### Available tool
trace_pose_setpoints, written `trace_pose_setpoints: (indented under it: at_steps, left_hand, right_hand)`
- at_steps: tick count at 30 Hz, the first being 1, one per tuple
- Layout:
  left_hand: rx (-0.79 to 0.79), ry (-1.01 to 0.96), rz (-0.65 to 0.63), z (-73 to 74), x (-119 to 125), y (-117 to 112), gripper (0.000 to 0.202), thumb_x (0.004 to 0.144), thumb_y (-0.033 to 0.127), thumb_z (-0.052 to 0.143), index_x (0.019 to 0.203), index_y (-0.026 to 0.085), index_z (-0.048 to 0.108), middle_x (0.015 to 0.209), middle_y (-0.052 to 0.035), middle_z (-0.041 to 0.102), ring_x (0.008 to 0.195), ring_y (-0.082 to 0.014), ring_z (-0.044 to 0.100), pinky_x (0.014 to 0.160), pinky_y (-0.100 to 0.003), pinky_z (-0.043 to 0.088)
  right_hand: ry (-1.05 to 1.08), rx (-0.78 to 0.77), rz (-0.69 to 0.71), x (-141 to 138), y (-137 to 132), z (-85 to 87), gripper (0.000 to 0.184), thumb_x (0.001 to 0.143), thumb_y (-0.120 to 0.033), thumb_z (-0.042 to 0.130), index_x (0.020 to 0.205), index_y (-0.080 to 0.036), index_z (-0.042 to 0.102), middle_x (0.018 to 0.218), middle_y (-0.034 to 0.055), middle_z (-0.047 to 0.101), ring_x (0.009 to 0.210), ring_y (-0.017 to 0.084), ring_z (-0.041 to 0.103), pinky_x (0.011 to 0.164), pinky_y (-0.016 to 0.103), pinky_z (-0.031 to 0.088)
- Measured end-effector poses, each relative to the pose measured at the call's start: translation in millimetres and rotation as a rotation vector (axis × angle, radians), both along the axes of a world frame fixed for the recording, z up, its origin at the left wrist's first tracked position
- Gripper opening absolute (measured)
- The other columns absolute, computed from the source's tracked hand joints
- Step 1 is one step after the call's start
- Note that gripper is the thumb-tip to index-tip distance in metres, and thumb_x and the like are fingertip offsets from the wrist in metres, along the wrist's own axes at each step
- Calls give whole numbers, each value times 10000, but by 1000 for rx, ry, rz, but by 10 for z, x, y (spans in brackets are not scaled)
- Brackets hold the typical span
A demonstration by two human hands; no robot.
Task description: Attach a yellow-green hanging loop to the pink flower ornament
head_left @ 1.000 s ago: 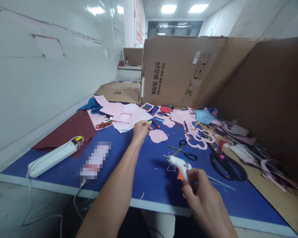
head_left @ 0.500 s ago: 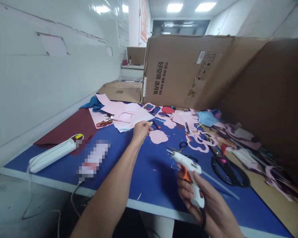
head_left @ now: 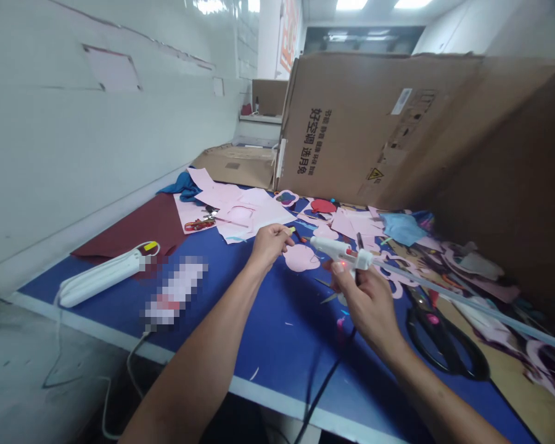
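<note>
My right hand is wrapped round a white glue gun, its nozzle pointing left toward my other hand. A long clear glue stick runs out of the gun's rear. The fingers of my left hand are pinched on a small yellow piece; a dark, red-tipped bit shows beside it, and I cannot tell whether they are joined. Just below these fingertips lies a pink scalloped cutout on the blue table mat. Small scissors lie partly hidden behind my right hand.
Large black-handled shears lie at the right, near a heap of scraps. Pink sheets and maroon felt spread over the left back. A white power strip sits at left. A big cardboard box stands behind.
My right hand has raised the glue gun and brought it up and left, turning its nozzle toward my left hand. The left hand keeps its pinch near the pink cutout. The view has shifted slightly.
</note>
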State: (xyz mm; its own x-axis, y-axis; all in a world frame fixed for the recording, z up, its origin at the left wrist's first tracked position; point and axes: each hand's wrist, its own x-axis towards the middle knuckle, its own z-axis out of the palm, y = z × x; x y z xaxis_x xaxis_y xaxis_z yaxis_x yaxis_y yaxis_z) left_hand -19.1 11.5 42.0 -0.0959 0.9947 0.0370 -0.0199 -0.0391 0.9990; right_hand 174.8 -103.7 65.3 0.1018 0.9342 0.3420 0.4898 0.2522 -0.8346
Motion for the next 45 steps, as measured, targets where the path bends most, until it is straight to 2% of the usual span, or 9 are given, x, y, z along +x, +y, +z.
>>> trace_pose_setpoints:
  at_steps: [6,10,18,24,30,39,45]
  left_hand:
    - [15,12,-27,28,32,-39,158,871,222,647,722,184,682,677,-22,715,491,-91,507,487,-223,374]
    - [31,26,-65,54,95,-86,174,881,240,649,719,185,684,679,-22,712,495,-90,503,487,-224,368]
    - [41,43,-118,136,192,-181,183,895,279,654,740,189,693,686,-25,711,508,-96,498,472,-230,342]
    - [53,52,-107,122,195,-180,179,898,275,647,748,189,692,691,-25,714,511,-97,507,478,-227,350]
    - [70,74,-114,108,196,-175,184,893,285,646,746,186,695,687,-20,709,511,-95,510,474,-220,352]
    - [74,55,-117,115,205,-177,186,878,299,652,735,186,691,677,-17,702,508,-92,503,468,-217,349]
    - [71,64,-116,114,211,-182,198,883,304,646,732,187,694,673,-15,700,504,-93,503,453,-218,338]
  right_hand:
    - [-32,36,-32,-7,150,-229,647,996,-753,490,833,-188,761,706,60,687,690,245,623,673,355,446]
    - [-53,82,-41,14,151,-296,625,1017,-723,475,807,-206,755,695,52,681,689,239,619,682,351,448]
    - [-47,122,-35,61,198,-327,548,1054,-646,496,899,-196,767,726,27,656,702,225,603,716,349,432]
    - [-80,127,-37,68,203,-325,560,1052,-645,495,731,-216,657,665,15,597,654,207,560,668,337,394]
    - [-63,163,-31,65,220,-340,553,1054,-646,490,862,-192,741,684,20,623,660,217,585,674,341,414]
    - [-54,182,-40,63,234,-373,553,1056,-647,504,777,-197,665,652,2,575,615,192,534,631,336,391]
    - [-30,203,-23,49,228,-348,525,1060,-623,517,835,-186,702,635,-14,555,584,182,512,592,324,382]
